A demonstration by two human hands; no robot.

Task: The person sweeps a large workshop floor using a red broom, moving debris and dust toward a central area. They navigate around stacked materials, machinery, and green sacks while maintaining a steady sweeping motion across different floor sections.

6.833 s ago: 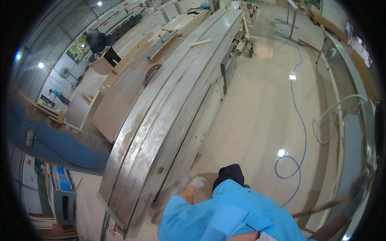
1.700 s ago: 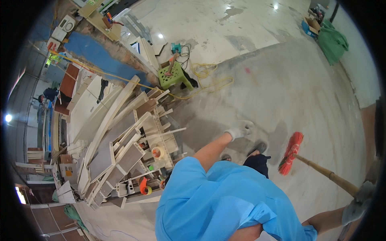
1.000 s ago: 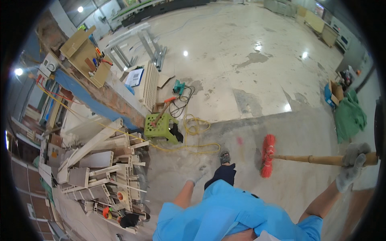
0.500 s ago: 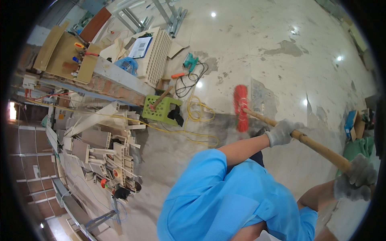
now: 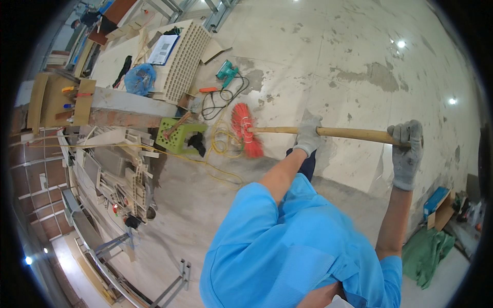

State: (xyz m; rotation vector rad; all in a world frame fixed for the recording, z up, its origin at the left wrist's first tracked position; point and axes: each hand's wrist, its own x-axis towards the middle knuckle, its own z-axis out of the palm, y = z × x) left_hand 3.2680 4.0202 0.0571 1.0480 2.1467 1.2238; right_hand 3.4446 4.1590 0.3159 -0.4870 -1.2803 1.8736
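Note:
A broom [image 5: 354, 134] with red bristles and a long bamboo handle lies nearly level across the view, its head to the left on the floor. My left hand [image 5: 308, 135], in a grey glove, is closed round the handle partway along. Near the handle's right end, my right hand [image 5: 407, 154], also gloved, grips it. The bristles [image 5: 247, 130] are beside a loop of yellow cord [image 5: 222, 142]. A green power tool [image 5: 227, 73] with a black cable rests on the floor beyond the broom head.
A green plastic stool [image 5: 177, 136] with a hammer on it stands left of the broom. Scrap panels [image 5: 115, 164] are heaped farther left. A low wall [image 5: 131, 105] and a stack of white slotted panels [image 5: 182, 64] lie behind. Green cloth [image 5: 427, 254] sits at the right.
The broom head has swept left toward the yellow cord, and the handle has turned from slanted to nearly level. Both hands moved left and the right one rose. The view has shifted as well.

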